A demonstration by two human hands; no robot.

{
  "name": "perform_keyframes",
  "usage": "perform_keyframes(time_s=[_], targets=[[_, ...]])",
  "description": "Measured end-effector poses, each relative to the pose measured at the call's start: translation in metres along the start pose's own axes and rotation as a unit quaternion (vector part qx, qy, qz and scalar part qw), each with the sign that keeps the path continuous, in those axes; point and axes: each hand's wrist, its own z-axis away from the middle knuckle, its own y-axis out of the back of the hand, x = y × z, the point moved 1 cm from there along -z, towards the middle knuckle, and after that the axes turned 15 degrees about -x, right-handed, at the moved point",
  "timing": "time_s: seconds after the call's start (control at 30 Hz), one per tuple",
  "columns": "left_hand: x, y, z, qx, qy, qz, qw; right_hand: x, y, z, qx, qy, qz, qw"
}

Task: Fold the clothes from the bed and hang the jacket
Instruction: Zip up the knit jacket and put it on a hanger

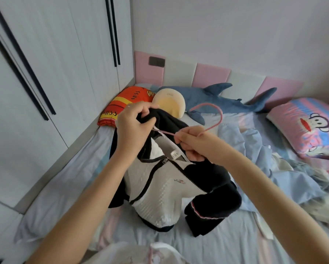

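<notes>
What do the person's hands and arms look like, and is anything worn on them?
Both arms are bare as far as the frame edge: no sleeves show. The left hand and the right hand wear no gloves, and no ring, watch or bracelet is visible on the fingers or wrists.

Wall: a plain pale wall (236, 25) fills your upper right of the frame.
Wardrobe: a white wardrobe (45, 63) takes up your upper left, with long black handles (114, 31) on its doors.
Panels: pink and white panels (213, 73) line the foot of the wall; a dark plate (156, 61) sits on the leftmost pink one.
Bed: you look down on a bed (64, 178) with a pale blue sheet, set against the wardrobe.
Bedding: an orange pillow (121, 103) lies in the far corner, with a cream cushion (169, 103) just beside it. A shark (222, 101) lies along the panels. A monkey pillow (308, 126) is at the right edge, above a rumpled blue quilt (255, 145).
Light: soft and even.
</notes>
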Motion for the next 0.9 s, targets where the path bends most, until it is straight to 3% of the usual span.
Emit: perform_keyframes(time_s=[0.07, 0.1, 0.13, 0.2, 0.23, 0.27, 0.33, 0.4, 0.43, 0.5, 0.57, 0.6, 0.73, 0.8, 0.9], targets=[[0.002, 0.007, -0.003, -0.044, -0.047, -0.012, 0.998, 0.006, 0.007, -0.008, 0.013, -0.020, -0.030, 0.999], [-0.002, 0.009, -0.003, -0.104, -0.055, -0.030, 0.993, 0.009, 0.009, -0.014, 0.024, -0.038, -0.038, 0.998], [-0.009, 0.009, -0.003, -0.188, -0.036, -0.052, 0.980, 0.012, 0.009, -0.024, 0.035, -0.064, -0.041, 0.996], [-0.028, 0.013, 0.005, -0.363, 0.071, -0.099, 0.924, 0.011, 0.000, -0.044, 0.043, -0.114, -0.050, 0.991], [-0.040, 0.017, 0.010, -0.393, 0.122, -0.102, 0.906, 0.007, -0.006, -0.056, 0.034, -0.129, -0.056, 0.989], [-0.050, 0.027, 0.014, -0.375, 0.169, -0.087, 0.907, 0.001, -0.013, -0.068, 0.005, -0.140, -0.069, 0.988], [-0.062, 0.052, 0.024, -0.230, 0.214, -0.065, 0.947, -0.019, -0.023, -0.085, -0.038, -0.136, -0.183, 0.973], [-0.067, 0.069, 0.036, -0.113, 0.169, -0.111, 0.973, -0.041, -0.029, -0.097, -0.024, -0.104, -0.218, 0.970], [-0.067, 0.068, 0.044, -0.104, 0.114, -0.131, 0.979, -0.049, -0.030, -0.097, -0.008, -0.088, -0.190, 0.978], [-0.070, 0.053, 0.059, -0.191, 0.032, -0.167, 0.967, -0.065, -0.033, -0.099, -0.016, -0.045, -0.147, 0.988], [-0.078, 0.028, 0.072, -0.356, 0.020, -0.221, 0.908, -0.072, -0.032, -0.109, -0.029, -0.016, -0.143, 0.989], [-0.080, 0.016, 0.076, -0.402, 0.024, -0.243, 0.882, -0.073, -0.033, -0.111, -0.025, -0.016, -0.153, 0.988], [-0.084, 0.001, 0.066, -0.313, 0.083, -0.282, 0.903, -0.071, -0.031, -0.118, 0.019, -0.019, -0.201, 0.979], [-0.086, 0.006, 0.059, -0.325, 0.107, -0.294, 0.892, -0.064, -0.026, -0.118, 0.038, -0.023, -0.207, 0.977], [-0.088, 0.015, 0.058, -0.375, 0.087, -0.213, 0.898, -0.051, -0.020, -0.119, 0.057, -0.034, -0.203, 0.977]])
